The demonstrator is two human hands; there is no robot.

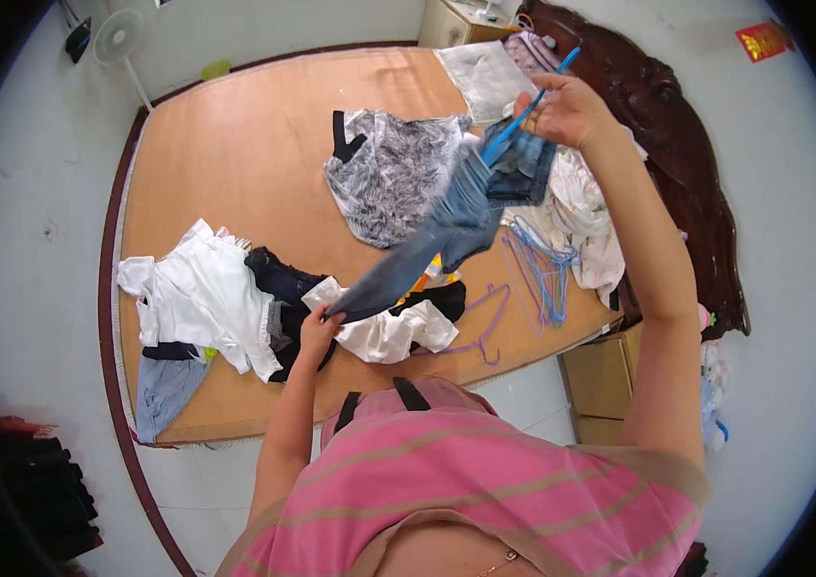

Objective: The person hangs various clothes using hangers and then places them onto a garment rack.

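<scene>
A pair of blue jeans (418,240) is stretched slantwise over the bed, raised above it. My left hand (320,332) is closed on the jeans' lower end at the near side. Up at the right, my right hand (567,111) grips a blue clothes hanger (514,130), and the jeans' upper end lies against it. How the denim is fixed to the hanger is blurred. Behind the jeans lie a grey-and-white patterned top (394,178) and folded denim shorts (526,168). Below my left hand's side is a crumpled white garment (394,332).
The tan mattress (225,154) holds a clothes pile with a white shirt (211,298) at left. A purple hanger (494,327) and several tangled hangers (552,274) lie at right, near a floral cloth (586,226). A dark carved headboard (687,183) and a cabinet (598,380) border the right.
</scene>
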